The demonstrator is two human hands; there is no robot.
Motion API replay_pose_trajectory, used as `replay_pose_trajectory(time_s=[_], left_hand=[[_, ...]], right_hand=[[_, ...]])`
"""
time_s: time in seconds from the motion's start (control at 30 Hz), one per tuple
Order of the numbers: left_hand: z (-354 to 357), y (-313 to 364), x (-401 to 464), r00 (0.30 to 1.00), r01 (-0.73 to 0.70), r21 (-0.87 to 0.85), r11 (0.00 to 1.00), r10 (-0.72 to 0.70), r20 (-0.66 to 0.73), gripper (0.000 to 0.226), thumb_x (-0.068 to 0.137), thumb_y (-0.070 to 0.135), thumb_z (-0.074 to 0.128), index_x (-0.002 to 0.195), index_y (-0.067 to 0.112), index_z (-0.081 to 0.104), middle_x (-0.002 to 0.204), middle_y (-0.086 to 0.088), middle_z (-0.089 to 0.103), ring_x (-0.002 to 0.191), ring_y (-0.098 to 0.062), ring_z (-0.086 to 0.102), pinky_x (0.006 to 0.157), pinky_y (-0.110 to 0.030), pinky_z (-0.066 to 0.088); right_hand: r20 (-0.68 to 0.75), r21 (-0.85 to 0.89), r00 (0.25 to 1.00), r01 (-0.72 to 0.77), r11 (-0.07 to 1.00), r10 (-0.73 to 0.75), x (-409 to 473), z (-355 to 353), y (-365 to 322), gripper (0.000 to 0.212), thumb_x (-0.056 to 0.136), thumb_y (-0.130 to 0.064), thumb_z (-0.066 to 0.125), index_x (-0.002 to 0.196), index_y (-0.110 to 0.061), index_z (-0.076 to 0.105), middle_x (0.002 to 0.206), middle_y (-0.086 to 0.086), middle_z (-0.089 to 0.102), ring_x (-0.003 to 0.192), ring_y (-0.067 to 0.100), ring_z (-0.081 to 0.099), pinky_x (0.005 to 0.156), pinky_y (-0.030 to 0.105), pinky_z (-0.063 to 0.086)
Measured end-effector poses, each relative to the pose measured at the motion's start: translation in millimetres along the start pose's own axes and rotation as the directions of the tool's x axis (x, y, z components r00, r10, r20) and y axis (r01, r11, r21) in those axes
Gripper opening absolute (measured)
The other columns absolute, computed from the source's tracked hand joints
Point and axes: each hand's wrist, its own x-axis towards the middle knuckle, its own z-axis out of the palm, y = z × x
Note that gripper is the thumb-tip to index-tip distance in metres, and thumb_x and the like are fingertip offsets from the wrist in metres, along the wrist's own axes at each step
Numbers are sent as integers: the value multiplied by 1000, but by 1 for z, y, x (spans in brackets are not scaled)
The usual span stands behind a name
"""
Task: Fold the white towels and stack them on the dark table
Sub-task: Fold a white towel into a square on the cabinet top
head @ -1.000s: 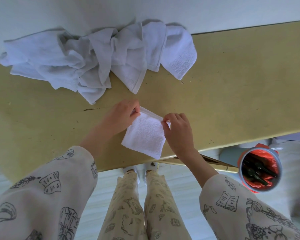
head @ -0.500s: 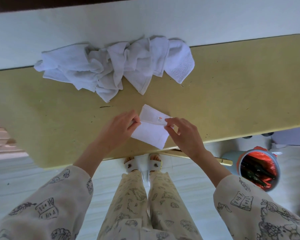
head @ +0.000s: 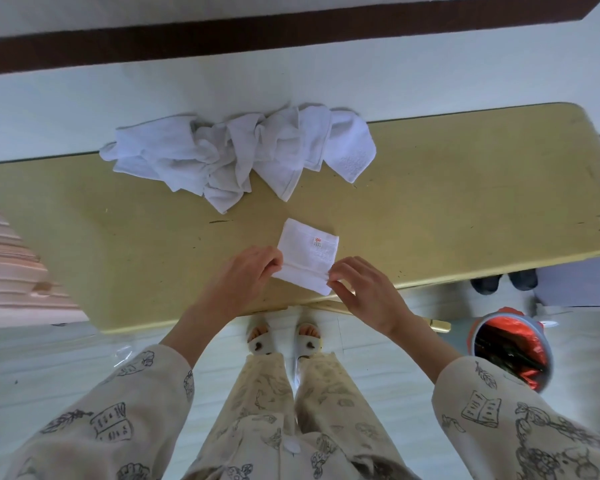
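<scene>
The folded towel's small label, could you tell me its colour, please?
Red-orange print on the white folded towel, seen in the head view.

label: small white tag [head: 317,241] with red marks | on: folded white towel [head: 305,258] lying on bench [head: 465,209] | legibility: marks too small to read | other readable text, numbers, signs: none

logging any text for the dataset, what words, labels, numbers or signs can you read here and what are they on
No text can be read.
Folded towel: a small red mark or tag near its top edge, too small and blurred to read.
Sleeves: drawn book prints with scribbled lines, not legible words.
Bin: no legible text.
</scene>
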Motion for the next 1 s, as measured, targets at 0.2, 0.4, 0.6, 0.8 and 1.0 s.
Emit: replay_pose_trajectory(time_s=[0.2, 0.4, 0.6, 0.8, 1.0], left_hand=[[5, 5, -1, 999, -9, 9, 1000, 9, 31, 7, 91, 13, 54, 91, 11, 61, 80, -3, 62, 66, -17, 55, 60, -30, 48], [8, 9, 1, 995, 63, -18, 998, -61, 80, 6, 94, 15, 48, 91, 13, 53, 80, -3, 59, 67, -21, 54, 62, -36, 49], [10, 17, 9, 980, 175, -142, 974, -158, 125, 24, 92, 12, 53, 115, 9, 61, 100, 1, 59, 90, -11, 53, 81, -23, 41], [18, 16, 15, 932, 323, -233, 917, -265, 249, 20, 90, 15, 57, 106, 6, 64, 93, 2, 54, 84, -9, 49, 70, -15, 33], [33, -6, 43, 884, 452, -376, 809, -353, 306, 10, 92, 20, 52, 83, 19, 54, 75, 4, 55, 67, -10, 50, 63, -21, 39]], right_hand=[[-11, 83, 986, -165, 983, 167, 0, -2, 4, 11, 88, -14, 57, 82, -5, 61, 77, -3, 59, 71, 4, 42, 68, 13, 36], [11, 192, 933, -355, 915, 360, 3, -3, 5, 7, 89, -10, 60, 94, -4, 59, 81, -4, 54, 72, 14, 47, 70, 18, 37], [31, 187, 938, -344, 920, 344, 6, -6, 8, 13, 88, -3, 58, 95, -2, 68, 88, -2, 52, 80, 12, 48, 74, 7, 36], [254, 369, 820, -572, 732, 513, 9, -7, 12, 6, 91, -10, 54, 85, -13, 55, 78, -11, 57, 85, 11, 54, 72, 15, 38], [236, 481, 722, -669, 567, 651, 31, 9, 34, 10, 91, -19, 57, 84, -14, 53, 65, -10, 51, 55, -1, 46, 52, 9, 36]])
